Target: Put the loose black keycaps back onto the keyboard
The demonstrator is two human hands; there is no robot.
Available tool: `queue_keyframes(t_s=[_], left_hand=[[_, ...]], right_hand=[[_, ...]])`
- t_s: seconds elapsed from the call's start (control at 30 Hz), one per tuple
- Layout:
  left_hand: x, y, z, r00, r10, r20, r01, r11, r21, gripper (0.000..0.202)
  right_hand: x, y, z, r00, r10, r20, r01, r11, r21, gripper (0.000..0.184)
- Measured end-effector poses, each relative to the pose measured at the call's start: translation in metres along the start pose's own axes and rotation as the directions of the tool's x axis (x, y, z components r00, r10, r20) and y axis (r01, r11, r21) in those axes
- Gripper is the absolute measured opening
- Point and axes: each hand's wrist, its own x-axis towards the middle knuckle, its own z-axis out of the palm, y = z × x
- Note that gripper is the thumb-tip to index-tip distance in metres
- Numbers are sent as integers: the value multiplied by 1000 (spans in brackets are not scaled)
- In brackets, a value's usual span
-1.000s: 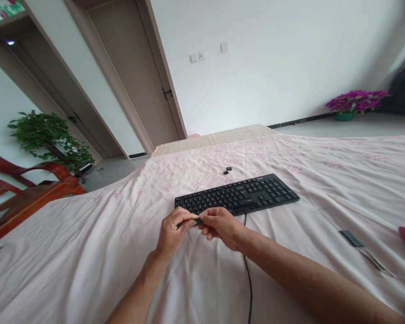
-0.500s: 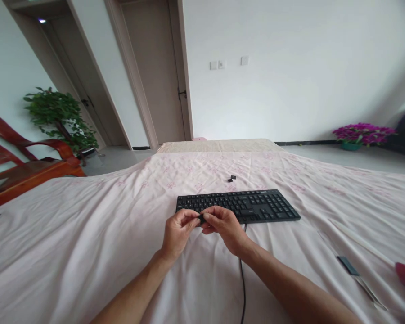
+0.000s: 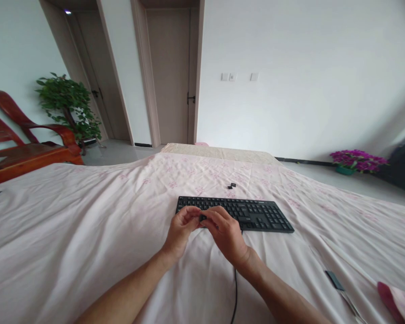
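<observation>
My left hand (image 3: 181,228) and my right hand (image 3: 224,231) meet just in front of a black keyboard (image 3: 243,213) that lies on a pink flowered sheet (image 3: 87,225). Both hands pinch a small dark object (image 3: 201,218) between their fingertips; I cannot make out what it is. The keyboard's black cable (image 3: 235,288) runs toward me between my forearms. Two small black keycaps (image 3: 231,185) lie on the sheet behind the keyboard.
A thin tool with a dark handle (image 3: 339,290) lies at the right, near a reddish object (image 3: 388,297). A wooden chair (image 3: 23,148) and a green plant (image 3: 69,105) stand at the left. Purple flowers (image 3: 356,161) sit by the far wall, and doors (image 3: 172,76) lie behind.
The view has swung so the room looks level and the keyboard sits further right. My hands stay together pinching the small dark object, a little closer to the keyboard's front edge.
</observation>
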Motion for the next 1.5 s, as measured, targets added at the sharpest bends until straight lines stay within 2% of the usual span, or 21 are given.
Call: queue_keyframes(t_s=[0.1,0.23,0.47,0.63,0.73,0.8,0.87,0.97,1.03,1.1,1.2,1.37,1.5], left_hand=[[-1,1,1,997,-75,14,76,993,-94,26],[0,-1,-1,993,-115,25,117,986,-115,31],[3,-2,-5,988,-149,34,152,975,-162,37],[-1,-7,-6,982,-174,70,183,970,-158,37],[-1,-7,-5,980,-179,92,188,977,-101,37],[3,-3,-9,990,-133,41,134,991,-19,39],[11,4,-18,997,0,-74,10,992,126,41],[27,10,-39,942,280,-185,-182,890,418,36],[35,8,-56,905,384,-186,-216,789,575,30],[42,1,-69,904,396,-163,-194,718,669,26],[47,-10,-81,922,362,-139,-164,689,706,26],[51,-14,-85,936,328,-124,-154,702,696,28],[50,-13,-85,946,310,-92,-150,674,724,29]], right_hand=[[0,-1,-2,998,-43,38,47,993,-109,28],[-1,0,-3,996,-58,72,72,975,-209,32],[-1,3,-2,999,3,46,2,995,-102,29],[1,-2,-7,992,22,128,-5,992,-128,20],[1,1,-15,985,54,164,-26,985,-168,19],[0,9,-24,986,80,146,-51,979,-196,17],[-1,22,-34,987,115,109,-86,967,-238,16],[-8,45,-49,982,174,72,-143,939,-313,18],[-14,59,-55,974,213,75,-173,918,-358,19],[-20,70,-57,967,240,85,-188,898,-398,21],[-28,82,-57,964,251,88,-188,878,-441,23],[-34,91,-59,969,227,93,-153,857,-493,25],[-37,96,-63,974,200,107,-121,858,-500,23]])
